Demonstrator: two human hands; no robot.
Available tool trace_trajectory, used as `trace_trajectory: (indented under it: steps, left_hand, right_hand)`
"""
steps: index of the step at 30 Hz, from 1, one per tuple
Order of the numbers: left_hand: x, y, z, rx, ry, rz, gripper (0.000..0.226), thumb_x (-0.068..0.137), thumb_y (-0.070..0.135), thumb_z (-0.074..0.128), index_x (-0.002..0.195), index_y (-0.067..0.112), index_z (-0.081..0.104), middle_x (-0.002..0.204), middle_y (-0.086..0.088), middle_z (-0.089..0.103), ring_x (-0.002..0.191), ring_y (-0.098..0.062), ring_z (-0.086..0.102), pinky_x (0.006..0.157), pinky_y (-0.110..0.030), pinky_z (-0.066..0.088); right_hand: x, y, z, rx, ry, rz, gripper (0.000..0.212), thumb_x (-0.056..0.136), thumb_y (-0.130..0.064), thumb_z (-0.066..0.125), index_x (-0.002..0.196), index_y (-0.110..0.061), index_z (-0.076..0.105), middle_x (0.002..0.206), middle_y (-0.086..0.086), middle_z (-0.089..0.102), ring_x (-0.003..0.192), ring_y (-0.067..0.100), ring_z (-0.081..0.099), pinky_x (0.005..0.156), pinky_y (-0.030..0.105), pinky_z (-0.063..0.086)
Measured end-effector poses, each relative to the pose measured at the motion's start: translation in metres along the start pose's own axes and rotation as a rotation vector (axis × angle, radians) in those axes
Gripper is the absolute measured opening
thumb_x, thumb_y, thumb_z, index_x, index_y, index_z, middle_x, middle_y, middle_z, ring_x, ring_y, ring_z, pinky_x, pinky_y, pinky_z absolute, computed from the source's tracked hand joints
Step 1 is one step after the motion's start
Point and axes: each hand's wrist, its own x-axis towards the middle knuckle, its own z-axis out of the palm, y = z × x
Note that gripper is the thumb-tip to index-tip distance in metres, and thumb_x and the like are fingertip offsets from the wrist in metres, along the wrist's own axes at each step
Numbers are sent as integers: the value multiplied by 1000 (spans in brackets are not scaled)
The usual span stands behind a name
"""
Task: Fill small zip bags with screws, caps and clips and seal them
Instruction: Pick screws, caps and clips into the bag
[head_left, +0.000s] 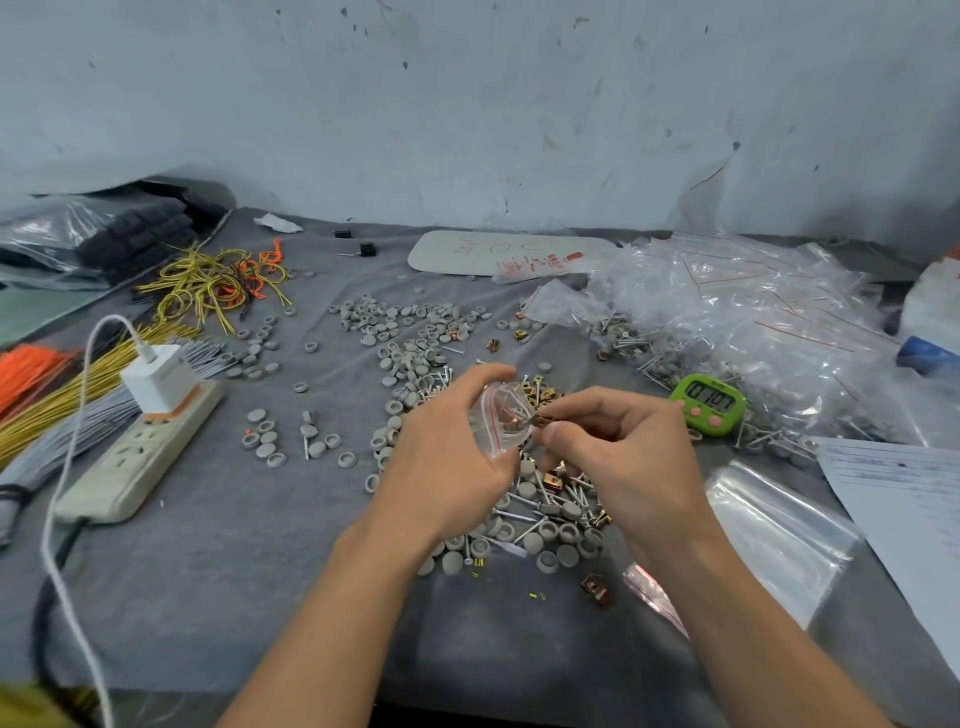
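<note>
My left hand (447, 447) holds a small clear zip bag (501, 415) with a red seal line, its mouth turned toward my right hand. My right hand (618, 457) pinches a brass clip (540, 420) at the bag's mouth. A clip or two show through the plastic inside the bag. Under both hands lies a heap of grey caps (550, 540), silver screws (524, 535) and more brass clips (553, 480) on the grey cloth. Another loose clip (597, 590) lies nearer to me.
A pile of filled bags (753, 322) rises at the right, with a green timer (709, 402) in front of it. Flat empty bags (774, 525) and a paper sheet (904, 519) lie at right. A power strip (135, 457) with a white charger, wire bundles (52, 410) and scattered caps (405, 322) fill the left.
</note>
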Motion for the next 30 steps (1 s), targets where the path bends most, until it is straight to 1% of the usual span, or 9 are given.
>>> trace_trajectory:
  steps: [4, 8, 13, 17, 19, 22, 26, 28, 30]
  left_hand:
    - [1, 2, 2, 17, 1, 20, 69, 74, 23, 77, 132, 49, 52, 112, 24, 65, 92, 9, 48, 76, 8, 29]
    - [0, 5, 3, 44, -21, 41, 69, 72, 24, 75, 132, 49, 51, 107, 25, 64, 89, 10, 44, 75, 7, 30]
    - [0, 5, 4, 40, -37, 46, 67, 71, 27, 72, 131, 50, 51, 110, 23, 69, 92, 3, 55, 75, 4, 34]
    - [0, 6, 4, 14, -43, 39, 63, 73, 27, 70, 130, 48, 53, 105, 23, 70, 90, 2, 59, 74, -1, 37]
    - [0, 5, 3, 4, -51, 23, 63, 73, 27, 71, 129, 49, 53, 103, 24, 69, 92, 1, 62, 74, -2, 38]
    - [-1, 4, 0, -5, -47, -1, 65, 69, 31, 68, 128, 52, 52, 105, 26, 69, 94, 3, 60, 73, -1, 39]
    - [-2, 4, -2, 12, -56, -8, 65, 69, 31, 66, 129, 53, 51, 111, 26, 68, 99, -1, 62, 80, -13, 43]
    - [-2, 6, 0, 22, -43, -1, 62, 72, 32, 67, 129, 53, 51, 111, 26, 68, 98, 0, 62, 78, -10, 41]
    - [-2, 8, 1, 25, -44, 7, 63, 70, 33, 67, 128, 52, 51, 109, 26, 68, 96, -1, 63, 79, -13, 44]
  right_hand:
    - [2, 0, 3, -48, 34, -20, 28, 78, 8, 76, 77, -20, 82, 63, 5, 73, 52, 15, 63, 54, 24, 50]
    - [1, -1, 4, -198, 88, -83, 28, 74, -2, 81, 78, -30, 83, 69, -5, 76, 60, 11, 66, 58, 26, 52]
    - [-4, -2, 6, -333, 90, -196, 24, 69, -3, 85, 71, -27, 81, 60, -11, 70, 49, -2, 53, 51, 12, 40]
    - [-6, -2, 8, -409, 95, -234, 22, 67, -4, 84, 69, -26, 80, 54, -19, 62, 45, 0, 50, 50, 6, 34]
    - [-5, -3, 8, -421, 102, -235, 20, 66, -7, 81, 69, -27, 78, 54, -19, 63, 46, 0, 52, 49, 7, 34]
    - [-6, -4, 10, -432, 97, -239, 14, 64, -13, 75, 68, -27, 74, 56, -13, 64, 47, 1, 52, 49, 12, 39]
    - [-7, -5, 11, -431, 72, -229, 11, 64, -15, 73, 68, -26, 72, 56, -9, 64, 48, 2, 51, 49, 18, 40]
    - [-6, -5, 11, -436, 66, -218, 13, 65, -14, 75, 68, -26, 73, 55, -9, 62, 47, 2, 50, 50, 17, 39]
    - [-5, -3, 11, -455, 83, -209, 18, 66, -10, 78, 69, -27, 75, 55, -12, 62, 48, 2, 51, 52, 13, 38]
